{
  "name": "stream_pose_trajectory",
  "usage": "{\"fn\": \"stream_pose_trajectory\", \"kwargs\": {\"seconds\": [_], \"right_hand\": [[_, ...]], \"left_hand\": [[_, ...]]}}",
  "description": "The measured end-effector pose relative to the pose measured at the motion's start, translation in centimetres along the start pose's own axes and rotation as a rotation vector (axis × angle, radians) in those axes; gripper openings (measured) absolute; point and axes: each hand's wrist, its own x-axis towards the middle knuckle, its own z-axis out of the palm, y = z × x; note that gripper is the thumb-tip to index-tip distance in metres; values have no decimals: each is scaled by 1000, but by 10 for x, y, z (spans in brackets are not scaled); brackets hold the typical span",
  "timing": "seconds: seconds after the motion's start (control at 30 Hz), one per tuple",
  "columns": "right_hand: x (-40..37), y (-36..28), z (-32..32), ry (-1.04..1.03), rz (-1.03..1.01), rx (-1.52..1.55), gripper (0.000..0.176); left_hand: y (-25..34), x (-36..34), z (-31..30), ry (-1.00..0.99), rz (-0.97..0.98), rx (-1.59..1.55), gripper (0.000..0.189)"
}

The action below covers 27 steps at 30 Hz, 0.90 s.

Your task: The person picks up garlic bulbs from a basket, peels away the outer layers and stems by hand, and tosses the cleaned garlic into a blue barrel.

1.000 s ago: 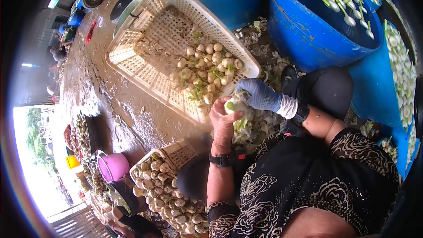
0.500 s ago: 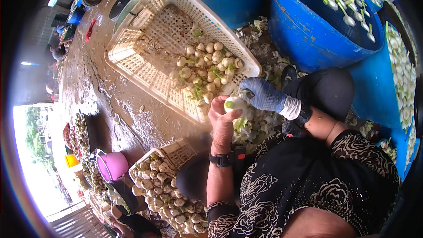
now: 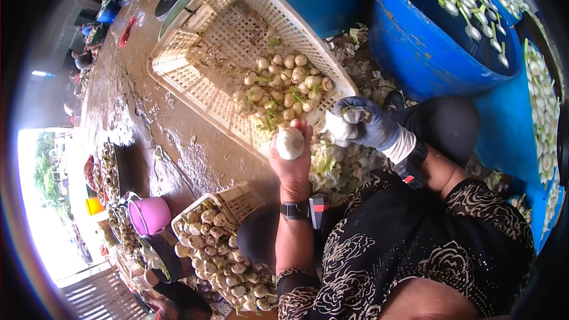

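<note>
Crate (image 3: 290, 32) lies beyond left grip (image 3: 293, 165), clasping bulb (image 3: 290, 143), and right grip (image 3: 374, 124) (clutching white peel (image 3: 338, 130)).

The wet brown floor (image 3: 186, 136) gleams; daylight whitens an opening (image 3: 47, 219).

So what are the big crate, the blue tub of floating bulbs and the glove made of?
The crate: probably moulded plastic, dull and dirt-stained, with a regular grid of holes. The blue tub: plastic too, it seems, faintly glossy, its wall smooth and scuffed. The glove: likely knitted fabric, since it fits closely with little shine, though a rubbery coating is possible.
</note>
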Motion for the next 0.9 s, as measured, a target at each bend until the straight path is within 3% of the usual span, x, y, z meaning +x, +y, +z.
{"fn": "stream_pose_trajectory", "kwargs": {"seconds": [0.03,0.07,0.13,0.17,0.2,0.27,0.3,0.37,0.4,0.47,0.5,0.57,0.6,0.67,0.73,0.8,0.83,0.9], "right_hand": [[-1,-12,14,-158,-20,-107,16],[-6,-21,14,-260,116,-181,19],[0,-30,26,-483,151,-943,24],[2,-29,36,-525,99,-1236,34],[3,-21,37,-525,100,-1235,34],[4,-3,30,-127,-66,-1495,46],[6,0,29,-152,-276,-1499,50],[11,3,29,-197,-335,-1526,51],[14,2,29,-246,-399,-1555,52],[18,6,17,-274,-365,-1462,44],[18,5,16,-283,-313,-1448,39],[17,4,17,-270,-283,-1387,23],[17,4,15,-271,-281,-1386,23],[17,3,7,-260,-176,-1318,18],[17,7,5,-230,-229,-1266,15],[17,4,4,-238,-168,-1238,15],[17,3,3,-238,-170,-1236,15],[12,5,1,-392,-270,-1228,13]], "left_hand": [[5,2,-2,2,34,-54,42],[9,4,-5,3,67,-108,49],[11,2,-1,-2,64,-128,46],[10,1,1,-119,55,-85,44],[8,0,2,-236,45,-41,42],[2,-2,8,-174,66,61,35],[-4,-3,8,-213,215,360,32],[-9,-6,5,-329,527,896,18],[-10,-8,9,-414,696,1130,21],[-7,-10,18,-347,517,1343,19],[-8,-8,16,-346,517,1341,19],[-11,-5,10,-593,784,1337,19],[-11,-7,14,-591,783,1337,19],[-11,-10,22,-213,19,557,12],[-10,-5,8,-269,62,620,15],[-7,1,-6,-392,376,1421,26],[-7,1,-6,-392,376,1424,26],[-11,-5,-1,-421,-19,276,27]]}}
